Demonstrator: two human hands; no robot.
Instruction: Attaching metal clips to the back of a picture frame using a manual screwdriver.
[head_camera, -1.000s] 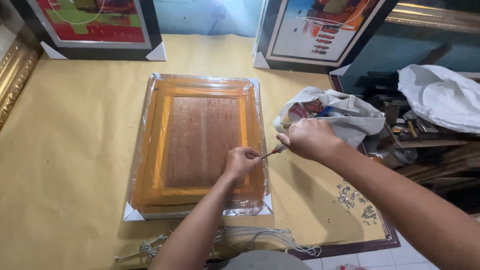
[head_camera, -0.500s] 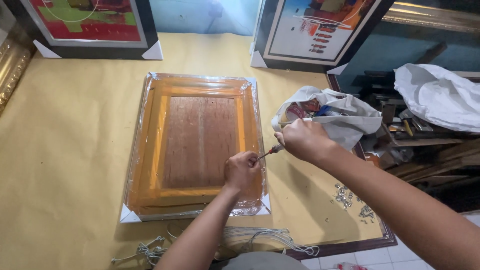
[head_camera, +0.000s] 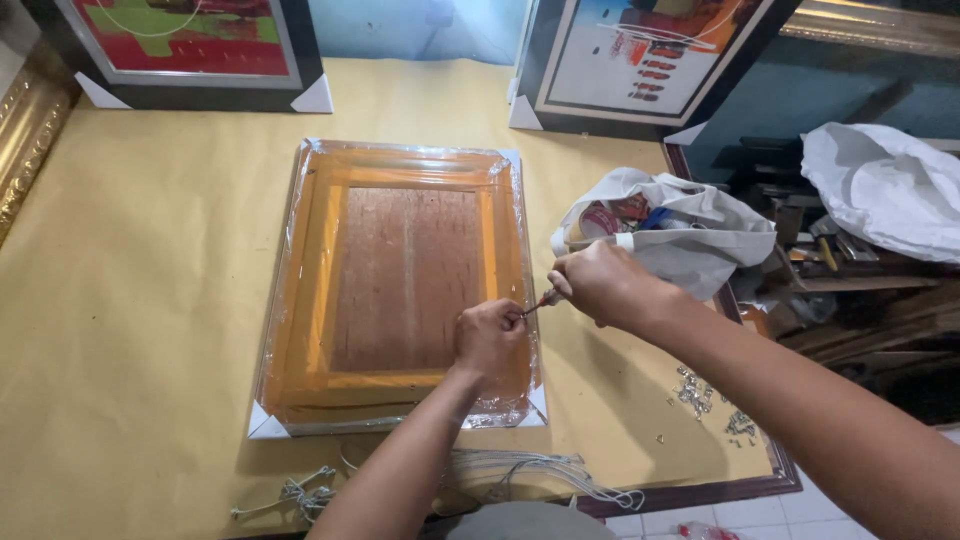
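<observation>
While the left hand is pressing fisted on the plastic-wrapped orange frame, the right hand is gripping a screwdriver.

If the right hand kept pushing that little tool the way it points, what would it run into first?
Most likely the left hand: the right hand aims its small tool down-left at those fingers, which rest on the wrapped frame. Depth is unclear.

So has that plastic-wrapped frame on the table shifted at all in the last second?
No. The wrapped frame keeps its place on the yellow table, equally far from the white bag.
</observation>
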